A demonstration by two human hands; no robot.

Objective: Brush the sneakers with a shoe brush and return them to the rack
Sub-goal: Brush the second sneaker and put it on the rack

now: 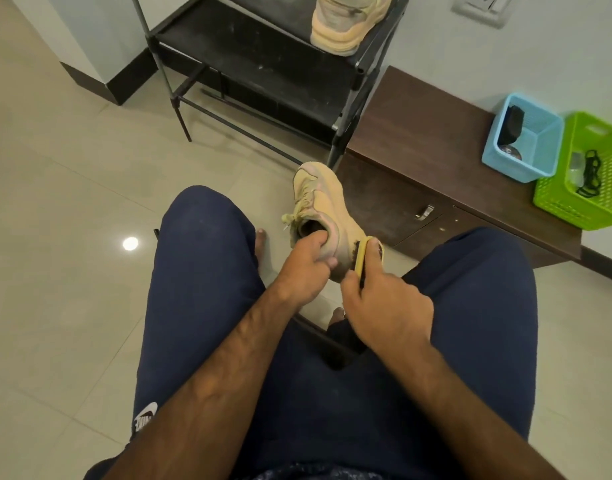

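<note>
At frame centre, the left hand (306, 268) grips the sneaker (320, 206) by its heel collar; the right hand (384, 303) clasps the shoe brush (365, 256) against its heel. The narrow collar hold could let the sneaker twist away under hard strokes.

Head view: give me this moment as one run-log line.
step: brushing | left grip: holds sneaker | right grip: holds shoe brush against its heel | second sneaker: on rack
</note>
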